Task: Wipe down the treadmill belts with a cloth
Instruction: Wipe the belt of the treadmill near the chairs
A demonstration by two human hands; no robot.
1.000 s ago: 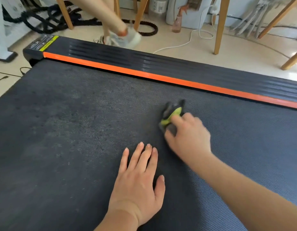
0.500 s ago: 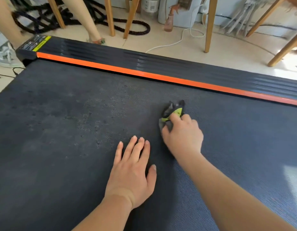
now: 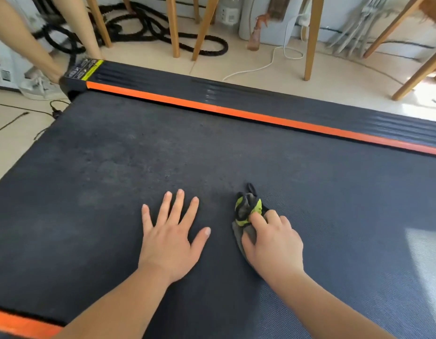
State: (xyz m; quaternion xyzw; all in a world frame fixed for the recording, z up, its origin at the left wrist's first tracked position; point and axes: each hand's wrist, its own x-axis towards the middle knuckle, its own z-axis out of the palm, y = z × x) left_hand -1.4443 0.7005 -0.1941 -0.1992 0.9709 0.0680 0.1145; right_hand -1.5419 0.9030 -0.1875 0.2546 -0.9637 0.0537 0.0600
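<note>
Now nearer than half a second ago: one grey-and-lime cloth (image 3: 247,211), right of centre on one treadmill belt (image 3: 114,167). Two hands: right hand (image 3: 273,243), fingers curled, pinching the cloth; left hand (image 3: 170,243) flat, fingers spread wider.

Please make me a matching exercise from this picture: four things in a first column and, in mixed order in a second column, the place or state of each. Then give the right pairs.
Column A
1. left hand
2. right hand
3. cloth
4. black rope

Column B
a. coiled on the floor, off the belt
b. flat on the belt, fingers spread
c. bunched, grey and yellow-green, on the belt
d. grips the cloth

Pairs: 1-b, 2-d, 3-c, 4-a
</note>
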